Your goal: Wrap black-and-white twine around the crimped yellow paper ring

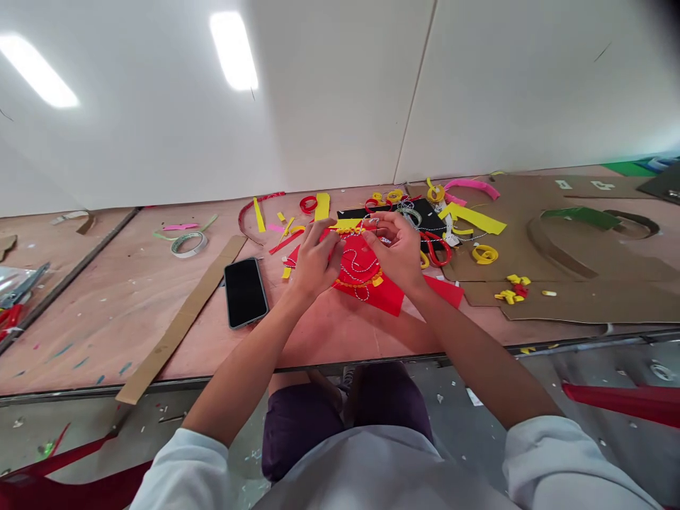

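Note:
My left hand (pixel 317 258) and my right hand (pixel 396 248) meet above a red foam sheet (pixel 366 287), which carries a white beaded string (pixel 357 261) and small yellow pieces. Fingertips of both hands pinch the string at the sheet's top edge, beside a yellow strip (pixel 346 224). The fingers hide that part of the sheet. Behind my right hand lies a black sheet (pixel 431 217), and red-handled scissors (pixel 436 248) rest close to its lower edge. A black smartphone (pixel 246 292) lies face up left of my left hand.
The plywood table (pixel 132 297) holds a long cardboard strip (pixel 180 319), a tape roll (pixel 189 244), and scattered paper scraps. A large cut cardboard sheet (pixel 531 244) with yellow curls (pixel 485 253) fills the right. A white wall stands behind; red ribbons lie on the floor.

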Demonstrator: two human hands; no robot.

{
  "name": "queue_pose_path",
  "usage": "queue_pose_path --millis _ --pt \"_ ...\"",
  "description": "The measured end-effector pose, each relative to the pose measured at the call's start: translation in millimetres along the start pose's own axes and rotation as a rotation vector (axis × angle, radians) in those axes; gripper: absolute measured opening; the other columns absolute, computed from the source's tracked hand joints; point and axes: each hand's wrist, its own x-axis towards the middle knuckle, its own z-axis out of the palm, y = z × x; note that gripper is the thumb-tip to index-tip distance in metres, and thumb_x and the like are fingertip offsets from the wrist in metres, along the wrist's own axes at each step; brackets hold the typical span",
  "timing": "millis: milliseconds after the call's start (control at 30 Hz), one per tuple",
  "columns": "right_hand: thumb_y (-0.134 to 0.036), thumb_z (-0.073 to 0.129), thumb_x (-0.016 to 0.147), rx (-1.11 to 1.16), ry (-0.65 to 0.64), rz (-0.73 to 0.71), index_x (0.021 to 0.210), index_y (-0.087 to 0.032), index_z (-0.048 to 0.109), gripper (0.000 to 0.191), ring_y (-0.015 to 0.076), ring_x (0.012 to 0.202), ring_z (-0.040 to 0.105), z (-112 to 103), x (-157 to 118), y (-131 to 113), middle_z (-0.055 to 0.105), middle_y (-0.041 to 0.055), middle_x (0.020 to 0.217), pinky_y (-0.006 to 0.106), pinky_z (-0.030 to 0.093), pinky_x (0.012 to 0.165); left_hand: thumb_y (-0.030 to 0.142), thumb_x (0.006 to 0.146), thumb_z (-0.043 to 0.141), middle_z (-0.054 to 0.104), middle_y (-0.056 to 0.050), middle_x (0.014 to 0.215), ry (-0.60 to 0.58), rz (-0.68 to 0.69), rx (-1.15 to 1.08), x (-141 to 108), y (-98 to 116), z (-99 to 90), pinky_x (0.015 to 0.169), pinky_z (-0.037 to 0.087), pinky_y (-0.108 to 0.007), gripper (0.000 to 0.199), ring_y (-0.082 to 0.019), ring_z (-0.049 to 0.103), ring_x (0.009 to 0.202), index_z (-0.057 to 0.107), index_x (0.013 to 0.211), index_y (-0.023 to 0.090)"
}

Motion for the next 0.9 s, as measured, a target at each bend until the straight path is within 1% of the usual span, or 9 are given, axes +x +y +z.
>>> queue_pose_path --millis 67,167,233,300,467,567,633,767,900 --pt "-0.040 0.078 0.085 -0.010 -0.021 -0.015 0.113 -0.025 0.068 0.034 0.0172 0.090 0.071 0.2 -0.9 -0.4 0.076 0.0050 0.108 0.032 0.064 0.076 0.026 0.106 0.044 0.067 -0.013 0.125 0.018 -0.059 -0.081 1.3 3.4 -0.5 0.097 0.052 -0.041 0.020 -0.023 0.063 0.114 0.054 0.090 0.022" --pt "-0.040 0.078 0.085 0.012 -0.069 -0.006 0.115 -0.026 0.067 0.034 0.0156 0.086 0.070 1.6 -3.8 -2.4 0.075 0.0041 0.111 0.028 0.063 0.066 0.028 0.108 0.041 0.069 -0.010 0.110 0.044 -0.155 -0.167 2.0 7.8 1.5 0.089 0.051 -0.036 0.019 -0.020 0.064 0.101 0.051 0.093 0.023" --pt "-0.041 0.080 0.083 0.045 -0.098 0.013 0.115 -0.026 0.067 0.038 0.0157 0.083 0.070 2.4 -5.6 -4.4 0.074 0.0041 0.113 0.026 0.061 0.058 0.028 0.108 0.040 0.067 -0.007 0.097 0.040 -0.222 -0.195 1.5 9.0 3.7 0.081 0.048 -0.034 0.019 -0.018 0.061 0.089 0.049 0.092 0.023" --pt "-0.042 0.081 0.081 0.095 -0.109 0.040 0.113 -0.026 0.066 0.038 0.0160 0.082 0.070 2.9 -6.1 -6.7 0.074 0.0038 0.111 0.026 0.062 0.056 0.028 0.107 0.041 0.062 -0.004 0.087 0.032 -0.264 -0.194 0.6 8.5 5.7 0.074 0.045 -0.033 0.021 -0.017 0.056 0.078 0.044 0.087 0.024" --pt "-0.042 0.083 0.081 0.185 -0.021 0.017 0.100 -0.023 0.070 0.031 0.0175 0.090 0.075 1.2 -0.2 -6.6 0.078 0.0040 0.098 0.032 0.065 0.081 0.028 0.106 0.045 0.056 -0.002 0.081 0.049 -0.255 -0.171 -0.5 2.8 7.0 0.068 0.039 -0.032 0.025 -0.017 0.050 0.073 0.037 0.082 0.024" --pt "-0.043 0.085 0.080 0.234 0.062 0.015 0.096 -0.022 0.072 0.030 0.0179 0.089 0.077 -1.0 6.0 -1.1 0.078 0.0031 0.092 0.033 0.064 0.086 0.030 0.105 0.047 0.056 -0.002 0.080 0.050 -0.255 -0.170 -0.2 -2.1 6.9 0.066 0.038 -0.032 0.026 -0.017 0.050 0.073 0.037 0.082 0.024" --pt "-0.045 0.088 0.076 0.330 0.101 0.048 0.093 -0.023 0.072 0.032 0.0173 0.085 0.077 -1.8 9.3 2.0 0.078 0.0008 0.085 0.035 0.065 0.089 0.030 0.105 0.048 0.056 -0.002 0.080 0.049 -0.237 -0.176 0.1 -4.8 7.0 0.065 0.036 -0.033 0.026 -0.017 0.050 0.072 0.038 0.082 0.024" --pt "-0.046 0.095 0.068 0.520 0.086 0.172 0.088 -0.023 0.072 0.039 0.0170 0.080 0.078 -2.2 11.9 0.6 0.077 -0.0015 0.078 0.035 0.068 0.085 0.026 0.103 0.050 0.055 -0.002 0.079 0.038 -0.202 -0.194 0.4 -7.5 7.0 0.064 0.035 -0.033 0.026 -0.017 0.049 0.073 0.038 0.080 0.023" --pt "-0.042 0.097 0.064 0.558 0.098 0.237 0.085 -0.022 0.071 0.039 0.0160 0.073 0.078 -2.4 12.1 -5.4 0.077 -0.0016 0.078 0.031 0.069 0.077 0.024 0.101 0.052 0.053 -0.001 0.077 0.026 -0.191 -0.197 0.0 -8.4 5.7 0.065 0.034 -0.033 0.026 -0.017 0.046 0.072 0.038 0.079 0.023"
